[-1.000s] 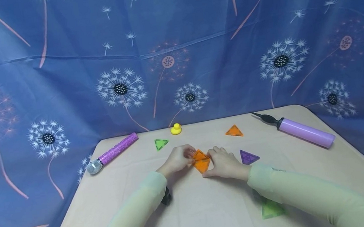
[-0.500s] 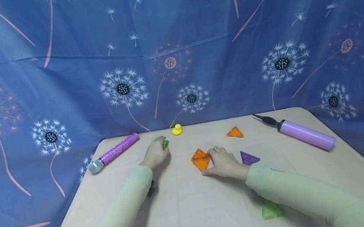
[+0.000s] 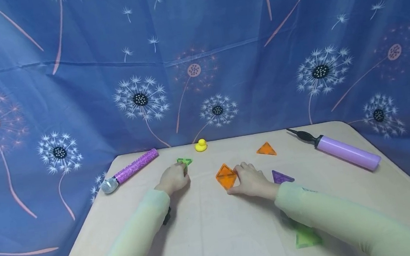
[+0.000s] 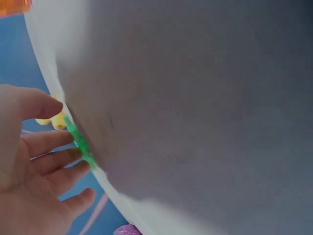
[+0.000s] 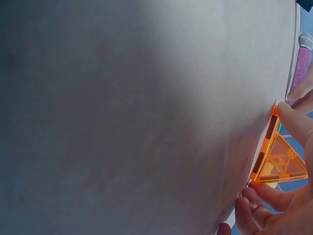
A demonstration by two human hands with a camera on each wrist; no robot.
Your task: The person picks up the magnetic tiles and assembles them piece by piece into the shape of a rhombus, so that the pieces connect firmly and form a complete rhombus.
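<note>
1 green tile (image 3: 186, 160) touches left hand (image 3: 173, 179) near table's far edge (image 3: 234, 140).

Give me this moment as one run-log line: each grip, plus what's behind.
left grip: touching green translucent triangular tile | right grip: pinching orange translucent triangular tiles | beyond both: small yellow toy duck

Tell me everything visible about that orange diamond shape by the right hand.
The translucent orange plastic-looking diamond shape seems to join triangular tiles at a middle seam; dark strips line one edge. On the pale table, the right hand holds its right side with thumb and fingers; whether it lies flat is unclear.
</note>
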